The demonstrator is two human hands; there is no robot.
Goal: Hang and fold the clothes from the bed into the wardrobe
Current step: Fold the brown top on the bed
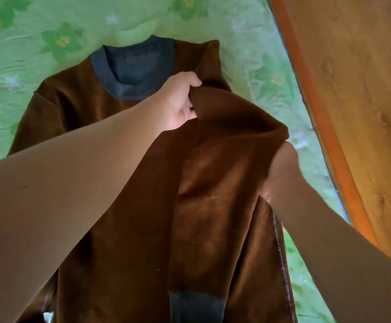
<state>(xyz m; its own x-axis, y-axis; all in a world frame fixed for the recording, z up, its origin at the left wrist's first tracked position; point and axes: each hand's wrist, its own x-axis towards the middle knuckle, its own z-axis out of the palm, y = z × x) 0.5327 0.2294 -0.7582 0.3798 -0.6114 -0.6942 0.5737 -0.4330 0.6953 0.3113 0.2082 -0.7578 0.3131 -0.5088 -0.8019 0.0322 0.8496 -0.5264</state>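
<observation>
Your left hand [180, 99] pinches the brown velvet sweater [129, 108] at its 3 o'clock shoulder on the green floral bedsheet [26, 43], right hand [280, 173] half-buried, fingers unreadable, likely folding that side inward.

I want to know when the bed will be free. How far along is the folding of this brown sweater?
Done: the sweater lies spread on the bed, collar away from the person. In hand: left hand and right hand are folding its right side inward. Left: finishing the fold and putting it away; no wardrobe is in view.
</observation>
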